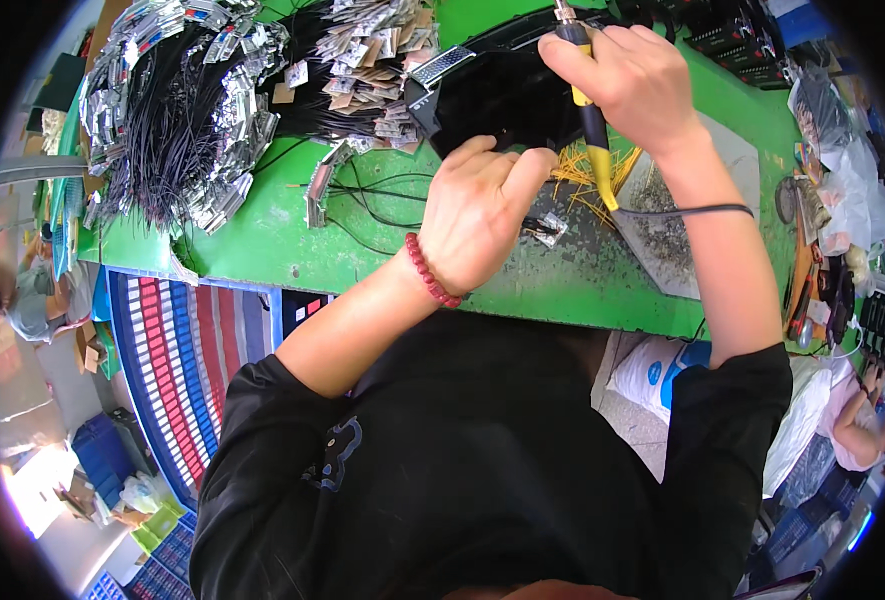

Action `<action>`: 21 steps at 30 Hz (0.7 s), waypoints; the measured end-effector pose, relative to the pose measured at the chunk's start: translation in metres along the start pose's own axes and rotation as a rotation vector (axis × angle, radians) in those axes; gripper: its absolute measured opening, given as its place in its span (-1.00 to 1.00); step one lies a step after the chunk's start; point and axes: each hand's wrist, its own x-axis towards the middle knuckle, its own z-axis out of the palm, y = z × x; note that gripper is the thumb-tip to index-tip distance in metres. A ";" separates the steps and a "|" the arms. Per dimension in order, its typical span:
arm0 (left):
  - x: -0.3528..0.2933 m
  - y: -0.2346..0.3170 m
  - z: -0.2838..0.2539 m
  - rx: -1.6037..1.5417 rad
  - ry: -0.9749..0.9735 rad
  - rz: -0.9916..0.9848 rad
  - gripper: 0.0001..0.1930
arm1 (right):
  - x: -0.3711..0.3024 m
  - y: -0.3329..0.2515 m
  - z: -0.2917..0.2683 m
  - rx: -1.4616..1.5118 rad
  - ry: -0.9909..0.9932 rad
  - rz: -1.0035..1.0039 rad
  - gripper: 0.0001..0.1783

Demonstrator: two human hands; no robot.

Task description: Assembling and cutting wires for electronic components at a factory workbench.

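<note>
My right hand (632, 85) grips a yellow-and-black soldering iron (594, 130), whose metal end points up and away from me. Its dark cord (682, 211) runs across my right forearm. My left hand (482, 210) is curled at the near edge of a glossy black panel (507, 100); what its fingers pinch, if anything, is hidden. A red bead bracelet (427, 272) circles that wrist. Just left of it lies a small silver part (319, 188) with thin black cables. Thin yellow wires (587, 178) are scattered under the iron.
On the green table (262, 250), silver-ended black cable bundles (167, 110) and a heap of tagged cables (377, 60) fill the back left. A grey board (677, 240) with dark debris lies at right. Plastic bags (847, 150) crowd the right edge. Another person (857, 420) is at far right.
</note>
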 end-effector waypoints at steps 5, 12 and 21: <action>-0.007 -0.005 0.014 -0.108 -0.066 -0.069 -0.72 | -0.014 -0.007 0.017 0.076 -0.028 0.130 -0.66; -0.018 -0.007 0.021 -0.273 -0.052 -0.142 -0.79 | -0.073 -0.079 -0.019 1.562 0.125 0.933 -0.69; -0.021 -0.010 0.026 -0.271 -0.152 -0.110 -0.83 | -0.118 -0.093 -0.040 0.577 -0.050 0.572 -0.66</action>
